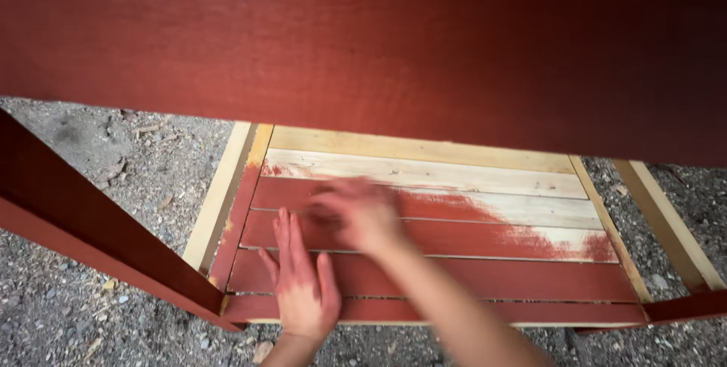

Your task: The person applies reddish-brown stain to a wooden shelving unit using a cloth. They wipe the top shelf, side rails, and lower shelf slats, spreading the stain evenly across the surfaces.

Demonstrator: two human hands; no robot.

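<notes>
A slatted wooden shelf [485,276] lies low in front of me. Its near slats are painted red and its far slats [424,174] are bare pale wood. My left hand [303,287], stained with red paint, rests flat on the near red slats with its fingers stretched out and nothing in it. My right hand [354,212] hovers over the middle slats just beyond the left hand. It is blurred by motion, so whether it holds anything does not show.
A broad red-painted board [379,34] fills the top of the view, close to the camera. A red rail [98,242] slants down at the left. Bare wooden frame pieces [670,223] flank the shelf. Grey gravel [91,155] lies all around.
</notes>
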